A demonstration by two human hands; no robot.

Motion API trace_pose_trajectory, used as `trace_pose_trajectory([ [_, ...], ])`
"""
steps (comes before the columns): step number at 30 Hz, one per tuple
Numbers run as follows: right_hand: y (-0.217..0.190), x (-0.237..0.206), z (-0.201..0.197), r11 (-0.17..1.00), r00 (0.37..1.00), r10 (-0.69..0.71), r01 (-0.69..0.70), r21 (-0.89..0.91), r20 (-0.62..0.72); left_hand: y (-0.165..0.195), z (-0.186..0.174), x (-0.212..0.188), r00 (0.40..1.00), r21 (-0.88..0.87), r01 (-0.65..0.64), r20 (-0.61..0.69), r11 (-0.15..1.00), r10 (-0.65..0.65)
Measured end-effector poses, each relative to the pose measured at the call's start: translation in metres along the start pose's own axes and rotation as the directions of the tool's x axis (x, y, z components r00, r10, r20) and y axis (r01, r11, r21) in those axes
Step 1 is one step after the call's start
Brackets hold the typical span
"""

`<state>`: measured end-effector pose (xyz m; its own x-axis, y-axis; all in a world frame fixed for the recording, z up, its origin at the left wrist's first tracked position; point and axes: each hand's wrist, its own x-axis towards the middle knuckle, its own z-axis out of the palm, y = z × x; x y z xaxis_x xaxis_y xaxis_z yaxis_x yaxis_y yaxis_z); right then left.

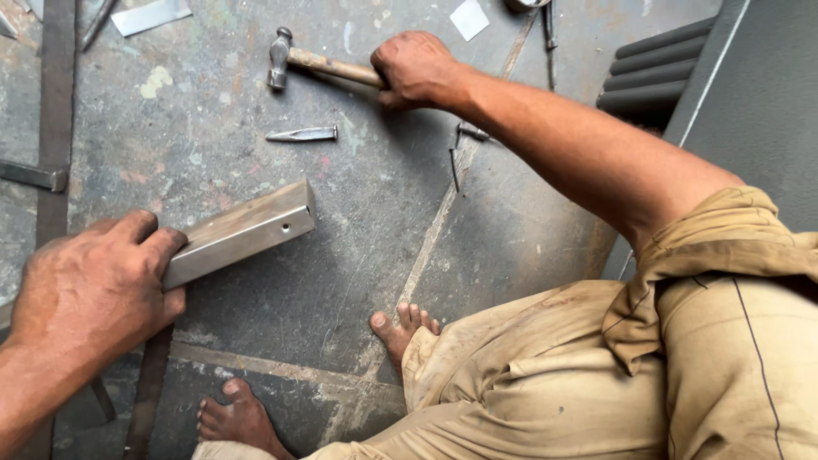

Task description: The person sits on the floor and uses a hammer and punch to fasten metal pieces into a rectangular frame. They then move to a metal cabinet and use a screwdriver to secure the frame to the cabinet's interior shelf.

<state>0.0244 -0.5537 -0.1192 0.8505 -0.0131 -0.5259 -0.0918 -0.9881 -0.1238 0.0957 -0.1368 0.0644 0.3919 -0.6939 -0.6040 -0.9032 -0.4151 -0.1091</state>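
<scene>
gripping tube [243,232] w/ left hand [89,294], end hidden.

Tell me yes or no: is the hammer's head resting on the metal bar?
No, the hammer in the right hand lies on the floor, well apart from the metal bar under the left hand.

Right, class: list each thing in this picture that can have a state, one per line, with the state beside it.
left hand: closed over the square metal tube, pressing it down
right hand: closed round the hammer handle
square metal tube: lying on the floor, open end showing
ball-peen hammer: gripped, head low over the floor
chisel: lying loose, untouched
nail: lying loose on the floor
</scene>
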Motion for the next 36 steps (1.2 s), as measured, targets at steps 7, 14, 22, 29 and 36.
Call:
trace_pose_trajectory([
  [7, 0.022, -0.03, -0.007, 0.922, 0.935, 0.197, -0.279, 0.268, 0.296, -0.004, 0.015, 0.0, 1.0, -0.029, -0.003, 0.004, 1.0, 0.003],
  [14, 0.027, -0.112, 0.003, 0.953, 0.91, 0.172, -0.251, 0.169, 0.377, -0.009, 0.02, 0.005, 0.991, -0.072, -0.022, -0.13, 0.997, 0.013],
  [22, 0.015, -0.124, 0.05, 0.938, 0.899, 0.307, -0.341, 0.06, 0.311, -0.011, 0.023, 0.008, 1.0, -0.053, 0.021, 0.013, 0.998, -0.02],
  [29, 0.014, -0.105, 0.032, 0.903, 0.897, 0.281, -0.367, 0.224, 0.341, -0.005, 0.033, 0.005, 0.982, -0.134, 0.0, -0.186, 0.991, -0.025],
  [36, 0.043, -0.096, -0.005, 0.549, 0.909, 0.294, -0.414, 0.726, 0.295, 0.0, 0.024, 0.005, 0.997, -0.086, 0.064, -0.037, 0.994, -0.067],
])
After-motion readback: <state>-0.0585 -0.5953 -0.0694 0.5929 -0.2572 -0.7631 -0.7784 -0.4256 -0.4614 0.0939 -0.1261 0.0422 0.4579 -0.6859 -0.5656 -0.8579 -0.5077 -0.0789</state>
